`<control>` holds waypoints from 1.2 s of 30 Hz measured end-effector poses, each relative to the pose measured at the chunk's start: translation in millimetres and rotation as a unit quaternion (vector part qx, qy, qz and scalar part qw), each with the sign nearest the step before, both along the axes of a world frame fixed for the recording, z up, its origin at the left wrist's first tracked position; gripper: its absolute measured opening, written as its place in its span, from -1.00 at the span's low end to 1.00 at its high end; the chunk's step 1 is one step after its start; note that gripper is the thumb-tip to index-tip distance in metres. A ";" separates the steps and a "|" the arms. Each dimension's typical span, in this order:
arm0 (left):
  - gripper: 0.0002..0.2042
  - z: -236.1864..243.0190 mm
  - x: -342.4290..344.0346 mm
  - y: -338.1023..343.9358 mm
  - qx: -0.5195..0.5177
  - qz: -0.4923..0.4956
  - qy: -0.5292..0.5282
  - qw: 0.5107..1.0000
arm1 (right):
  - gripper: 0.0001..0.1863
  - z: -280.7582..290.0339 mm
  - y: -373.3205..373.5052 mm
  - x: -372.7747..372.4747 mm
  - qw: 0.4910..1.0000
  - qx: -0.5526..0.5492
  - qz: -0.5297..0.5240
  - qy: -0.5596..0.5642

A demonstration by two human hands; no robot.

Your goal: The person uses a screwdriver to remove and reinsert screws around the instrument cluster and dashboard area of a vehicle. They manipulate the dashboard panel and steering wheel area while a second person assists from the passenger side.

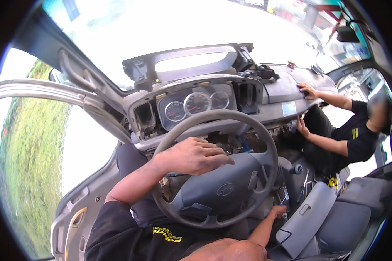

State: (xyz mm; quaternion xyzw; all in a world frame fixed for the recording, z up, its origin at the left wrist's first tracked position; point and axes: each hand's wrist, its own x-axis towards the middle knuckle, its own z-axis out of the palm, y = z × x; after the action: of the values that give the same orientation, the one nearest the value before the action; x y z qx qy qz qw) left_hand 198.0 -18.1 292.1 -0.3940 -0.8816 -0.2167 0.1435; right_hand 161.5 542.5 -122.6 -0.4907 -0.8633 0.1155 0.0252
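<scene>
My left hand is open over the steering wheel, its fingers loosely curved above the grey hub. My right hand is low, right of the wheel, closed on a small item with some blue, too small to name. Just above it are the gear lever and some small tools. Ahead, the instrument cluster shows three dials, its surround removed, with an open cavity beside it. A detached grey trim frame lies on top of the dashboard.
A co-worker in a dark shirt sits at right, both hands on the dashboard. A loose grey panel lies on the seat beside a yellow object. The left door opening faces greenery.
</scene>
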 end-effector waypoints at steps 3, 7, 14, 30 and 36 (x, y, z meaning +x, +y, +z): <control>-0.61 -7.4 -1.0 2.3 0.001 -0.006 0.000 1.000 | -0.72 4.5 6.5 0.0 1.000 -0.013 0.001 -0.013; -0.61 -8.1 1.2 -1.5 0.009 0.014 0.001 1.000 | -0.72 11.4 -0.8 -1.2 0.999 -0.021 0.026 -0.026; -0.59 -15.8 2.6 -2.8 -0.010 0.010 0.023 1.000 | -0.74 9.0 0.4 -7.1 0.998 0.031 0.008 -0.053; -0.57 -22.3 5.5 -5.1 -0.004 -0.005 0.041 0.999 | -0.77 11.4 -5.2 3.4 0.992 0.070 0.082 -0.062; -0.59 -20.5 8.0 -4.6 -0.008 -0.002 0.031 0.999 | -0.74 3.3 -11.1 12.6 0.987 0.088 0.132 -0.031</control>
State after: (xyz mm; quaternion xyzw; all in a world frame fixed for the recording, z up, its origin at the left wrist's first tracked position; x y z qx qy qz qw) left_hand 206.1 -22.7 271.6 -0.4037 -0.8776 -0.1974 0.1668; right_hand 174.1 531.4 -119.3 -0.3716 -0.9276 0.0266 0.0262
